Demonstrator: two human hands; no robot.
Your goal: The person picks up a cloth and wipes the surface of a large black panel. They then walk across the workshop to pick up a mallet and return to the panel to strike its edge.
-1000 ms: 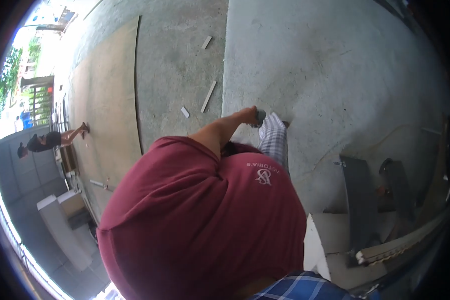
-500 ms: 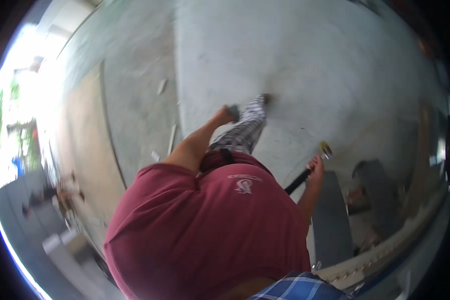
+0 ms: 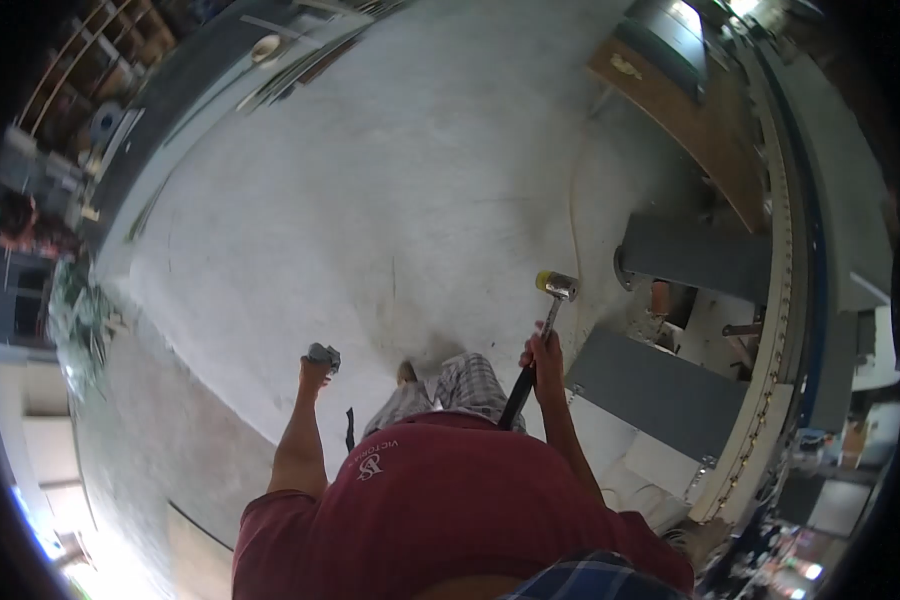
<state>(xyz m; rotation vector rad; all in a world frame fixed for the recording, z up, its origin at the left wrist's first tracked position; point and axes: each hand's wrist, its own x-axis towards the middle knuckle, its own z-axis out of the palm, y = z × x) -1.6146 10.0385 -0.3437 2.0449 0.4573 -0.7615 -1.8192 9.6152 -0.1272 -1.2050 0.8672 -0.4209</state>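
My right hand (image 3: 542, 357) is wrapped around the handle of a mallet (image 3: 550, 300) with a shiny metal head and a yellow face. The head points forward, and the black grip (image 3: 516, 400) runs back toward my body. Out to the left, my left hand (image 3: 315, 376) is closed around a small, blocky grey object (image 3: 324, 355) whose kind I cannot make out. Both hands are held apart in front of me, above the concrete floor.
To the right stands a long machine bed (image 3: 782, 250) with grey panels (image 3: 660, 395) beside it. A brown table (image 3: 670, 115) stands farther ahead. Long strips (image 3: 300, 70) lie at the far left. Another person (image 3: 35, 230) is at the left edge, near greenish plastic sheeting (image 3: 75, 325).
My view has turned to the right, bringing the table and machine more into sight. Both hands keep hold of the mallet and the grey object.
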